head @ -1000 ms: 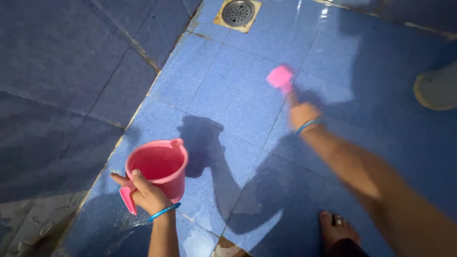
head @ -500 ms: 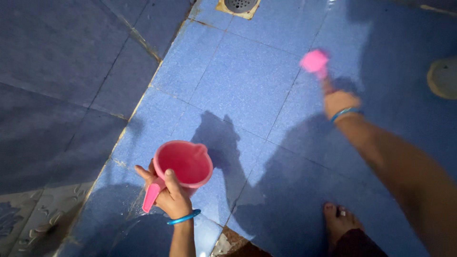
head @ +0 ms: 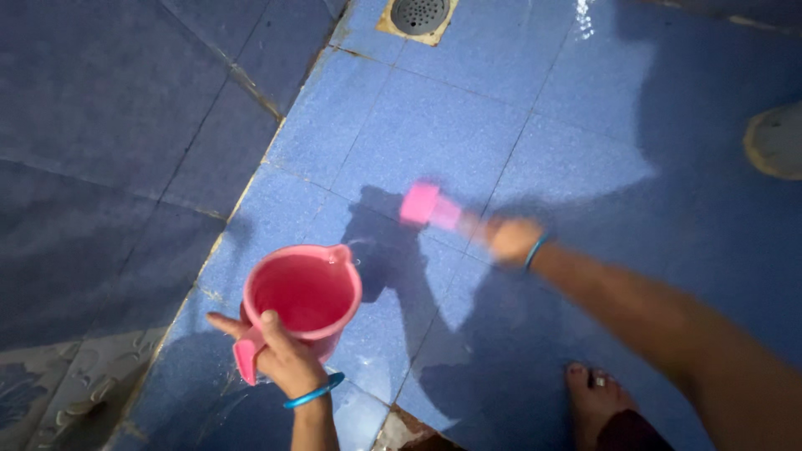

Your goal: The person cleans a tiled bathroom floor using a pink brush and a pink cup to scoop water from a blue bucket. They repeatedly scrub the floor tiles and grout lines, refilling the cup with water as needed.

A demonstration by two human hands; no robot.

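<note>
My left hand [head: 280, 355] grips the handle of a pink plastic mug [head: 302, 292], held upright over the blue tiled floor [head: 434, 134] at the lower left; the mug looks empty inside. My right hand [head: 508, 240] is stretched out low over the floor at the centre and holds a pink scrub brush [head: 428, 205] pressed to the tiles. Hand and brush are blurred by motion. Both wrists wear a blue bangle.
A round metal floor drain [head: 418, 14] sits at the top centre. A blue tiled wall [head: 109, 125] rises along the left. My bare foot [head: 595, 399] stands at the bottom right. A pale round object [head: 777, 140] lies at the right edge.
My right hand has swept the brush from the far right tiles back toward the centre, nearer the mug. The left hand keeps hold of the mug, shifted a little right.
</note>
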